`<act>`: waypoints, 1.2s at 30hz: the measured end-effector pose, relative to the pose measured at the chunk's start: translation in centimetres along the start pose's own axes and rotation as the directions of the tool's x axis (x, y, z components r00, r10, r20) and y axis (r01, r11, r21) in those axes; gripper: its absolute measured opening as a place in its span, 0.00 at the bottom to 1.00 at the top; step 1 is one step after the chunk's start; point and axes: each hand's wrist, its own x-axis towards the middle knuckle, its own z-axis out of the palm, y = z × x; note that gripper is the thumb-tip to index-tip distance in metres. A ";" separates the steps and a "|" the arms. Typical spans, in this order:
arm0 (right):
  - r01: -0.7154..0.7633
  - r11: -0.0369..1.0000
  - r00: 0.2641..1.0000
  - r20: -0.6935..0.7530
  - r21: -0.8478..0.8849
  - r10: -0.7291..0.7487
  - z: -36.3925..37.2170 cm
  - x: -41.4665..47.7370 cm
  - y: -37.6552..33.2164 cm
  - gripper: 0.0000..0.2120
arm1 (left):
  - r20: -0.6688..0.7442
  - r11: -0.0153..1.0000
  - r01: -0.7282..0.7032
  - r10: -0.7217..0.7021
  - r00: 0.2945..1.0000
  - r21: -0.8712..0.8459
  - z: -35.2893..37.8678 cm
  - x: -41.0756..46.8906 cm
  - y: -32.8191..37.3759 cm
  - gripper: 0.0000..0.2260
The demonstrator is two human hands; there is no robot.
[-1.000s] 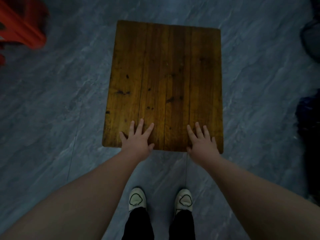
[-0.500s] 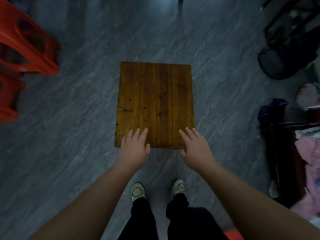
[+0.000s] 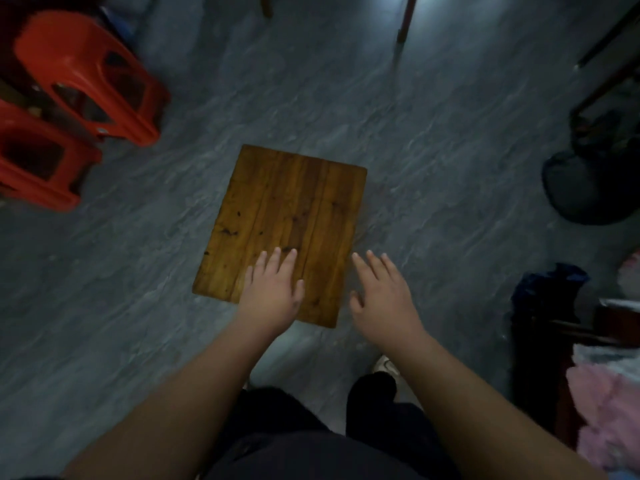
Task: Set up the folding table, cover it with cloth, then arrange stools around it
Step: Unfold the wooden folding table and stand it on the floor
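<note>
So, folding table [image 3: 287, 216] stands unfolded, top bare, left hand [image 3: 272, 292] flat and empty over near edge, right hand [image 3: 379, 299] spread empty just beside; cloth & red stools [image 3: 86, 74] (far left) not yet done.

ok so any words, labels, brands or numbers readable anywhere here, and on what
No text can be read in this view.
The wooden table top shows only grain and dark knots.
A pale speck on the farther red stool may be a sticker, but it is too small and blurred to read.
The shoe shows no legible mark.
</note>
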 end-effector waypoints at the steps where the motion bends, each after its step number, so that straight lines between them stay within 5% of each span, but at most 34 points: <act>1: 0.033 0.999 0.999 0.022 -0.022 -0.032 -1.3 0.8 1.4 0.33 | -0.003 0.999 0.035 -0.035 0.999 -0.029 0.1 0.4 1.6 0.28; 12: 0.309 0.942 0.936 0.217 -0.128 -0.278 -5.9 14.2 7.0 0.30 | 0.019 0.897 0.339 -0.348 0.937 -0.283 2.8 9.0 8.2 0.28; 22: 0.421 0.876 0.821 0.508 -0.234 -0.259 -3.8 27.6 12.6 0.31 | 0.166 0.697 0.558 -0.548 0.820 -0.451 8.6 16.9 11.0 0.30; 28: 0.683 0.672 0.657 0.641 -0.286 -0.395 2.3 36.3 16.0 0.33 | 0.248 0.536 0.701 -0.682 0.688 -0.471 17.1 21.5 12.4 0.37; 31: 0.829 0.451 0.535 0.703 -0.330 -0.469 6.9 40.6 16.9 0.36 | 0.347 0.370 0.794 -0.751 0.561 -0.482 21.9 23.5 13.1 0.41; 36: 0.887 0.240 0.461 0.741 -0.394 -0.489 11.7 44.4 18.0 0.42 | 0.370 0.151 0.859 -0.856 0.362 -0.489 28.5 24.0 13.8 0.45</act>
